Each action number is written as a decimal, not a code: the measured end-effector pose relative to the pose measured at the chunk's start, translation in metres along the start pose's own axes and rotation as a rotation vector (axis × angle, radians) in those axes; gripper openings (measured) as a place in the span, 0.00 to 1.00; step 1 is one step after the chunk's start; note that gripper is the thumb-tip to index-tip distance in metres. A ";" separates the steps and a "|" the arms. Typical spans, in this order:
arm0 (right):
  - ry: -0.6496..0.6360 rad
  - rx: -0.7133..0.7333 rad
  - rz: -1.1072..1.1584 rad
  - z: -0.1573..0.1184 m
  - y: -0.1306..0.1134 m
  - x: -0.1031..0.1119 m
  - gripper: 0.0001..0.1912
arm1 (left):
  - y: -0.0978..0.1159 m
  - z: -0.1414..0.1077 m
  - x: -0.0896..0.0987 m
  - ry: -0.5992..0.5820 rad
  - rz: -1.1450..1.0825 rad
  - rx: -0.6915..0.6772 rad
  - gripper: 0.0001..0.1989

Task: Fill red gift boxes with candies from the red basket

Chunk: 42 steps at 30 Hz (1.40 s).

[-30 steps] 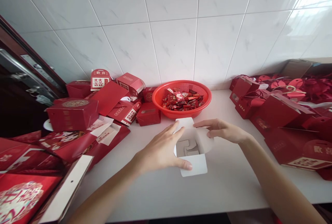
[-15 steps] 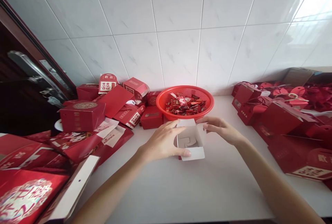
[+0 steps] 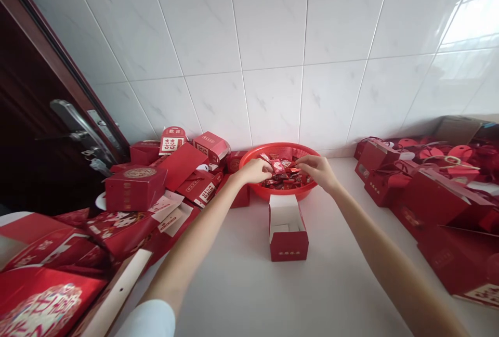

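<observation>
We have box [image 3: 289,246] on table [image 3: 241,285] before us, basket [image 3: 259,191] just behind it, candies [image 3: 286,177] in basket. Our left hand [image 3: 255,170] at basket's left side, right hand [image 3: 317,170] at its right. Wall [image 3: 273,66] behind basket. Left of us: heaped boxes [image 3: 134,191], door [image 3: 23,118] beyond. Right: more boxes [image 3: 432,207], carton [image 3: 454,129] behind.

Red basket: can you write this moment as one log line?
left hand: at sweets; right hand: at sweets; red basket: holds sweets; white-lined box: open
</observation>
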State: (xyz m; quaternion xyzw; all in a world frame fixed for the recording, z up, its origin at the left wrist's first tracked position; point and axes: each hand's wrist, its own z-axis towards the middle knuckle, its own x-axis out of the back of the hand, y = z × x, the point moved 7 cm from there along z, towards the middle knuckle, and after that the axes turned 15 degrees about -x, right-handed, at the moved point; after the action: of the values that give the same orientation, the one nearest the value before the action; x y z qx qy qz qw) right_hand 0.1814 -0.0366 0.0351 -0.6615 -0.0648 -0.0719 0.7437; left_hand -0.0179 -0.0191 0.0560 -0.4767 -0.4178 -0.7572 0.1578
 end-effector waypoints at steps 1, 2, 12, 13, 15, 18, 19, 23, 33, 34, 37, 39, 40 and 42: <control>0.017 -0.001 -0.018 0.007 0.002 -0.002 0.09 | -0.010 0.010 -0.009 -0.105 0.027 0.047 0.08; 0.032 -0.014 -0.045 0.013 0.005 -0.005 0.08 | -0.018 0.019 -0.019 -0.200 0.052 0.077 0.11; -0.020 -0.090 -0.345 0.028 0.025 -0.016 0.05 | -0.047 0.050 -0.069 -0.355 0.172 0.097 0.39; -0.021 -0.089 -0.332 0.028 0.025 -0.016 0.05 | -0.049 0.052 -0.065 -0.319 0.147 0.084 0.35; -0.029 -0.091 -0.300 0.028 0.024 -0.015 0.06 | -0.055 0.054 -0.058 -0.236 0.071 0.080 0.25; -0.042 -0.101 -0.246 0.028 0.023 -0.015 0.06 | -0.060 0.058 -0.049 -0.096 -0.061 0.065 0.14; -0.038 -0.106 -0.229 0.028 0.023 -0.014 0.06 | -0.060 0.058 -0.046 -0.047 -0.121 0.049 0.13; -0.005 -0.155 -0.205 0.030 0.026 -0.011 0.07 | -0.056 0.060 -0.040 0.109 -0.368 0.014 0.16; -0.030 -0.168 -0.300 0.033 0.032 -0.015 0.13 | -0.045 0.059 -0.036 0.194 -0.582 -0.089 0.21; -0.034 -0.170 -0.331 0.033 0.032 -0.017 0.11 | -0.044 0.058 -0.036 0.184 -0.594 -0.102 0.22; -0.010 -0.180 -0.385 0.032 0.031 -0.018 0.12 | -0.038 0.057 -0.038 0.133 -0.621 -0.133 0.26; 0.038 -0.186 -0.355 0.032 0.031 -0.016 0.14 | -0.035 0.056 -0.039 0.104 -0.639 -0.148 0.28; 0.063 -0.187 -0.321 0.032 0.031 -0.014 0.14 | -0.034 0.056 -0.039 0.101 -0.647 -0.151 0.29; 0.098 -0.184 -0.227 0.032 0.030 -0.011 0.15 | -0.034 0.056 -0.038 0.121 -0.659 -0.149 0.28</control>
State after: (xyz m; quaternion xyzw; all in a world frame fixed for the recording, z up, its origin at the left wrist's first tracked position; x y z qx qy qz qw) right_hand 0.1763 -0.0016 0.0076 -0.7111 -0.0958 -0.1934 0.6691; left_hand 0.0122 0.0391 0.0180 -0.2804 -0.4829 -0.8228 -0.1058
